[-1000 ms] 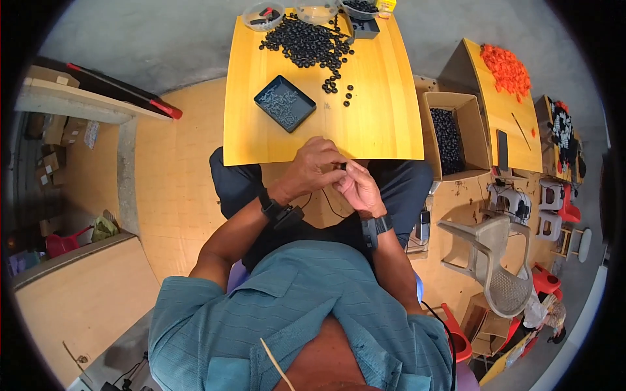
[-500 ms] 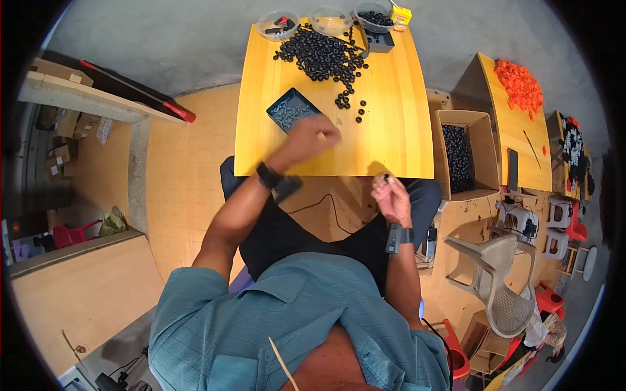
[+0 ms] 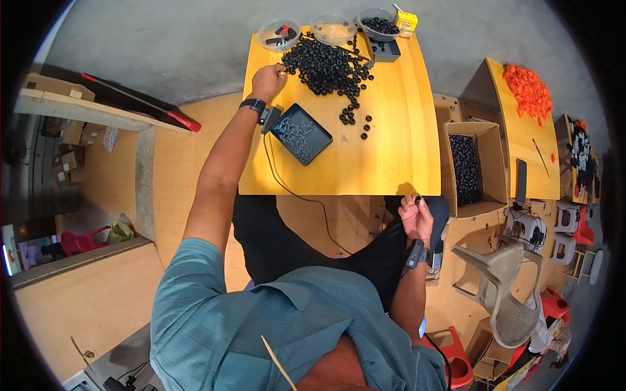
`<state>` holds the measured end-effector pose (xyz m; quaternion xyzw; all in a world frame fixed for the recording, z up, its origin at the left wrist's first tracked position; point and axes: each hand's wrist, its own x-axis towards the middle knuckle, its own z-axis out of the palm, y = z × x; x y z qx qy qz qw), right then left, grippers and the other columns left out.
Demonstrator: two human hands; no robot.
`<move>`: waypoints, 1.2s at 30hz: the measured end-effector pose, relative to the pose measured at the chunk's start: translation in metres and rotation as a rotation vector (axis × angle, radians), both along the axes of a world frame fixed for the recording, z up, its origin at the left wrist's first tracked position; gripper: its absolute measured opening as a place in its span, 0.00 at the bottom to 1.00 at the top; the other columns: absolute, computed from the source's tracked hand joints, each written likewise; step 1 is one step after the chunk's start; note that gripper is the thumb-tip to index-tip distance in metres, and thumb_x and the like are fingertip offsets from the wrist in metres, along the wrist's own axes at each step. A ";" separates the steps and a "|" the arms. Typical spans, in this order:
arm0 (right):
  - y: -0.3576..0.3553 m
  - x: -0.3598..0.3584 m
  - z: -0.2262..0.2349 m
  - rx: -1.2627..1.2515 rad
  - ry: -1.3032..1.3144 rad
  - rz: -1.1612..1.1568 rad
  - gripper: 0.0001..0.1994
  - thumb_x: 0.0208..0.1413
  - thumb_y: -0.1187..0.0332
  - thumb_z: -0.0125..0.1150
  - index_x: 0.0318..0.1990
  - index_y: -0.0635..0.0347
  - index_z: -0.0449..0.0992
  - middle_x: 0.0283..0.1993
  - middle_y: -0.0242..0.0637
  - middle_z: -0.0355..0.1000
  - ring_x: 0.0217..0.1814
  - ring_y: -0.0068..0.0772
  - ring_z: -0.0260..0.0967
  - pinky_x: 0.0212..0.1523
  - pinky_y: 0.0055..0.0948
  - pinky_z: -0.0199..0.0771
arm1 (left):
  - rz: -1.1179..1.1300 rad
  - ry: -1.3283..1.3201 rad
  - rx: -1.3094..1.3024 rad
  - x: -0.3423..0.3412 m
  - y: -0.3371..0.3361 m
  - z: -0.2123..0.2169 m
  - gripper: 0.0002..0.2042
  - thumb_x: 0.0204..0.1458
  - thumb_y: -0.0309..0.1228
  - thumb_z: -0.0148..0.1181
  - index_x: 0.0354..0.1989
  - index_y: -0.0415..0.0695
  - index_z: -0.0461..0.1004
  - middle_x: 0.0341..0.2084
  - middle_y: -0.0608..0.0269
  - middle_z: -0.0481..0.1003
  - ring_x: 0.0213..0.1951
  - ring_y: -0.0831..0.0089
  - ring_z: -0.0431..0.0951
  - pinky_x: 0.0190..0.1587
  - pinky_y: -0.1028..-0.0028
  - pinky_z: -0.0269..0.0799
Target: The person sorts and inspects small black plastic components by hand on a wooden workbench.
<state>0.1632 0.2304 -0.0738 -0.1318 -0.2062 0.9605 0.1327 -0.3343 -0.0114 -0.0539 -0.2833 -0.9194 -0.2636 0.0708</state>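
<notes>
My left hand (image 3: 268, 81) reaches to the left edge of a pile of small black rings (image 3: 324, 68) on the yellow table. Its fingertips are pinched together on a ring at the pile's edge, partly hidden by the fingers. Below that hand lies a dark tray (image 3: 321, 142) of small metal screws (image 3: 295, 133). My right hand (image 3: 417, 219) is raised just off the table's near edge, above my thigh. A small black piece (image 3: 418, 200), which looks like one of the rings, is held between its thumb and fingers.
Clear plastic bowls (image 3: 333, 30), a small grey box (image 3: 385, 51) and a yellow carton (image 3: 405, 23) line the table's far edge. A cardboard box (image 3: 490, 171) of black rings stands right of the table. Farther right are orange pieces (image 3: 527, 91) and a grey plastic chair (image 3: 512, 306).
My left hand has moved from over the screw tray, forward and left, to the ring pile. The right hand still holds its black piece. The whole view has shifted slightly.
</notes>
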 end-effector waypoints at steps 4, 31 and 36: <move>-0.002 -0.002 0.003 0.038 -0.038 0.030 0.09 0.62 0.63 0.57 0.42 0.59 0.71 0.37 0.34 0.64 0.39 0.28 0.62 0.39 0.26 0.66 | 0.022 0.031 -0.102 -0.008 0.013 -0.008 0.12 0.47 0.31 0.61 0.40 0.47 0.83 0.34 0.49 0.80 0.40 0.52 0.80 0.46 0.58 0.75; -0.012 -0.009 0.001 0.104 -0.096 0.064 0.11 0.64 0.64 0.55 0.44 0.64 0.72 0.37 0.36 0.68 0.37 0.26 0.64 0.36 0.26 0.66 | -0.042 -0.933 0.777 0.162 -0.046 0.056 0.05 0.47 0.16 0.63 0.32 0.35 0.76 0.26 0.58 0.79 0.25 0.70 0.81 0.32 0.75 0.79; -0.010 -0.009 -0.007 0.110 -0.084 0.048 0.11 0.64 0.65 0.55 0.44 0.64 0.72 0.38 0.36 0.68 0.38 0.26 0.64 0.36 0.26 0.66 | 0.010 -1.132 0.794 0.183 -0.045 0.044 0.08 0.50 0.19 0.61 0.38 0.35 0.76 0.29 0.58 0.79 0.29 0.67 0.82 0.35 0.73 0.80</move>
